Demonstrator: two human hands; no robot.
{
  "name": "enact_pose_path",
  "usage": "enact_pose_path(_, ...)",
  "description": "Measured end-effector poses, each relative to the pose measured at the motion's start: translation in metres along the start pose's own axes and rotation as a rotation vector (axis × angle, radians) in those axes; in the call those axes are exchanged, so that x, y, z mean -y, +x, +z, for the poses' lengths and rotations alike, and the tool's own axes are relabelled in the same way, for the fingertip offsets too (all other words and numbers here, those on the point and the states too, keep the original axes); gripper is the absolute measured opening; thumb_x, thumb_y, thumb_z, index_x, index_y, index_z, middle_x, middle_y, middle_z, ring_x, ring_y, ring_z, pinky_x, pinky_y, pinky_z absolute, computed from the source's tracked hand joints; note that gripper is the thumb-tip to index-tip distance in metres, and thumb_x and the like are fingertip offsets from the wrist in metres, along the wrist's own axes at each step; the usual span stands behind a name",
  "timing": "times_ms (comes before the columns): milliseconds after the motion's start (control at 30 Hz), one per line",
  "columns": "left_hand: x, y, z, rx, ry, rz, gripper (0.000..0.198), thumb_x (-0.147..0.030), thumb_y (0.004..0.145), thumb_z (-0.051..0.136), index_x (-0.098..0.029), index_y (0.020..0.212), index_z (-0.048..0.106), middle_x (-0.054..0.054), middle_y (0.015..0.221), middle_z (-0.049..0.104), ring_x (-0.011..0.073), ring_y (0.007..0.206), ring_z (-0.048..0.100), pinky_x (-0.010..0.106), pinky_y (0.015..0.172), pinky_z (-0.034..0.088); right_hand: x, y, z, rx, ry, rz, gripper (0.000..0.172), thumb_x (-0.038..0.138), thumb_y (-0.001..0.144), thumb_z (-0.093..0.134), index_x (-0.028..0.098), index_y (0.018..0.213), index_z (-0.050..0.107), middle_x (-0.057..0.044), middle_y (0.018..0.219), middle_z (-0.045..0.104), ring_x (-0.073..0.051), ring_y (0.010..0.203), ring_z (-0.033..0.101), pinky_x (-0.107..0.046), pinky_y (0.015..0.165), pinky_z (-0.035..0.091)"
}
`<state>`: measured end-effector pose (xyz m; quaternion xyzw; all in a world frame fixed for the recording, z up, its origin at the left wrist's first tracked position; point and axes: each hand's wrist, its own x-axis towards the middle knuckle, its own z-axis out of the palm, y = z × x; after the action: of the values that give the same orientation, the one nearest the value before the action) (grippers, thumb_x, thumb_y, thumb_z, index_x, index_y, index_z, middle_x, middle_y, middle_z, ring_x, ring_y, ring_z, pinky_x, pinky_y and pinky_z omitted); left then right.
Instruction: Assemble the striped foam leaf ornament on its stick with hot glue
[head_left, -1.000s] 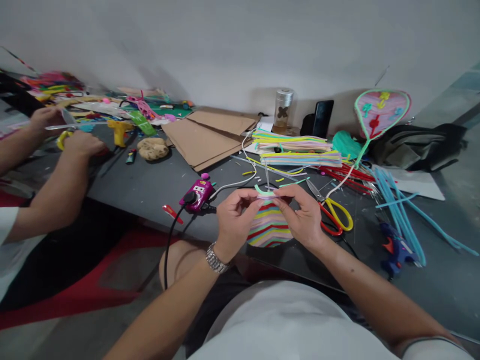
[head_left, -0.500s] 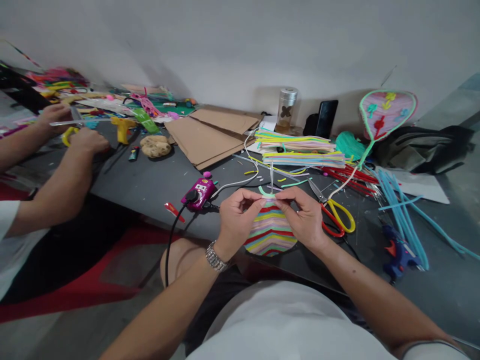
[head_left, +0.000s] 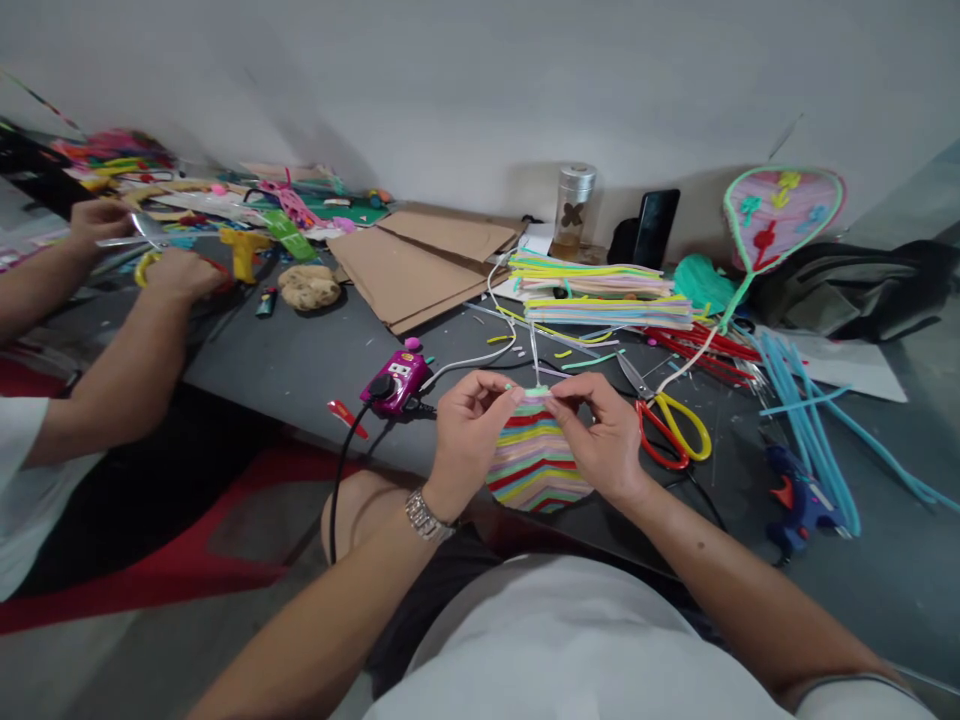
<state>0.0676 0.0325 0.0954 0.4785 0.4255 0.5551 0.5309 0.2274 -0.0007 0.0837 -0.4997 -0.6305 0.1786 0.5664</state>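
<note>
A rounded panel of striped pipe cleaners [head_left: 538, 465] in red, yellow, pink and green hangs in front of me at the table's edge. A short mint-green pipe cleaner [head_left: 536, 391] lies across its top. My left hand [head_left: 474, 430] is closed in a pinch at the left end of this green strip and the panel's top edge. At the right end my right hand [head_left: 604, 435] pinches the same edge between thumb and fingers. A thin pale stem [head_left: 534, 350] sticks up beyond the panel's top. Fingers partly hide the upper corners.
Scissors [head_left: 671, 425] lie right of my right hand, with a blue glue gun [head_left: 801, 500] and blue pipe cleaners [head_left: 814, 430] farther right. A purple power socket [head_left: 397, 383] sits left. Bundled pipe cleaners [head_left: 600, 300] and cardboard [head_left: 420, 265] lie behind. A co-worker's hands [head_left: 180, 275] hold scissors.
The green strip's left end stuck up free and now lies down by my left fingers. The co-worker's scissors have shifted and show more blade.
</note>
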Motion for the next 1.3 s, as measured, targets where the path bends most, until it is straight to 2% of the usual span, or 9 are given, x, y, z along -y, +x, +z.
enact_pose_path(433, -0.002, 0.005, 0.0, 0.024, -0.007, -0.087, 0.023, -0.028, 0.069, 0.081, -0.018, 0.076, 0.062, -0.003, 0.07, 0.063, 0.0085, 0.061, 0.055, 0.02, 0.058, 0.045, -0.003, -0.005, 0.003, 0.011, 0.025, 0.017, 0.006, 0.027, 0.096, 0.064, 0.024, 0.092, 0.067, -0.002, 0.086, 0.069, -0.017, 0.08, 0.063, -0.031, 0.076, 0.053)
enact_pose_path(600, -0.003, 0.006, -0.002, 0.044, 0.099, 0.045, 0.02, -0.024, 0.072, 0.077, -0.018, 0.085, 0.063, -0.002, 0.077, 0.064, 0.0096, 0.066, 0.057, 0.02, 0.061, 0.047, 0.001, -0.006, 0.003, 0.021, 0.04, 0.048, 0.004, 0.026, 0.094, 0.065, 0.023, 0.093, 0.067, -0.002, 0.085, 0.07, -0.017, 0.079, 0.063, -0.032, 0.076, 0.053)
enact_pose_path(700, -0.006, 0.003, -0.003, 0.057, 0.195, 0.142, 0.018, -0.024, 0.074, 0.074, -0.019, 0.088, 0.063, -0.002, 0.077, 0.064, 0.0105, 0.065, 0.058, 0.021, 0.06, 0.049, 0.01, -0.001, 0.0, 0.036, 0.07, 0.153, 0.006, 0.027, 0.088, 0.068, 0.022, 0.093, 0.067, 0.0, 0.08, 0.069, -0.015, 0.072, 0.06, -0.029, 0.07, 0.051)
enact_pose_path(833, -0.009, -0.006, 0.0, 0.006, 0.306, 0.267, 0.013, -0.022, 0.078, 0.073, -0.019, 0.086, 0.063, 0.0, 0.079, 0.068, 0.012, 0.07, 0.063, 0.023, 0.067, 0.053, 0.02, 0.012, -0.007, 0.143, 0.148, 0.405, 0.016, 0.034, 0.082, 0.072, 0.021, 0.078, 0.064, 0.001, 0.07, 0.066, -0.013, 0.063, 0.056, -0.026, 0.06, 0.046)
enact_pose_path(933, -0.01, -0.011, 0.002, -0.008, 0.322, 0.323, 0.01, -0.021, 0.08, 0.072, -0.019, 0.086, 0.064, 0.001, 0.08, 0.07, 0.0126, 0.071, 0.065, 0.024, 0.068, 0.055, 0.022, 0.019, -0.011, 0.233, 0.251, 0.537, 0.021, 0.039, 0.078, 0.075, 0.019, 0.074, 0.066, 0.001, 0.068, 0.066, -0.013, 0.063, 0.056, -0.027, 0.061, 0.046)
enact_pose_path(1033, -0.011, -0.013, 0.004, -0.004, 0.325, 0.38, 0.009, -0.021, 0.083, 0.072, -0.019, 0.089, 0.066, 0.001, 0.081, 0.071, 0.0126, 0.071, 0.067, 0.023, 0.067, 0.056, 0.022, 0.02, -0.014, 0.286, 0.336, 0.58, 0.025, 0.042, 0.077, 0.077, 0.019, 0.077, 0.068, 0.001, 0.07, 0.067, -0.014, 0.065, 0.057, -0.028, 0.063, 0.048)
enact_pose_path(1100, -0.016, -0.013, 0.003, -0.01, 0.364, 0.453, 0.008, -0.019, 0.085, 0.071, -0.019, 0.092, 0.067, 0.001, 0.081, 0.072, 0.0123, 0.071, 0.068, 0.023, 0.067, 0.056, 0.024, 0.019, -0.017, 0.271, 0.329, 0.506, 0.023, 0.041, 0.078, 0.079, 0.019, 0.078, 0.069, 0.0, 0.072, 0.069, -0.014, 0.066, 0.058, -0.029, 0.065, 0.048)
enact_pose_path(1200, -0.032, -0.016, -0.003, -0.013, 0.519, 0.698, 0.012, -0.014, 0.088, 0.071, -0.02, 0.098, 0.069, 0.001, 0.085, 0.076, 0.0133, 0.073, 0.07, 0.026, 0.07, 0.058, 0.031, 0.016, -0.02, 0.138, 0.197, 0.208, 0.013, 0.032, 0.082, 0.079, 0.022, 0.08, 0.071, -0.001, 0.079, 0.07, -0.017, 0.075, 0.062, -0.032, 0.074, 0.052)
enact_pose_path(1300, -0.045, -0.022, -0.015, 0.15, 0.686, 0.99, 0.026, -0.007, 0.085, 0.071, -0.024, 0.103, 0.069, 0.003, 0.094, 0.08, 0.0185, 0.083, 0.075, 0.034, 0.076, 0.059, 0.034, 0.013, -0.021, 0.06, 0.079, -0.086, 0.004, 0.024, 0.091, 0.071, 0.025, 0.088, 0.074, -0.004, 0.095, 0.074, -0.02, 0.092, 0.068, -0.036, 0.086, 0.054)
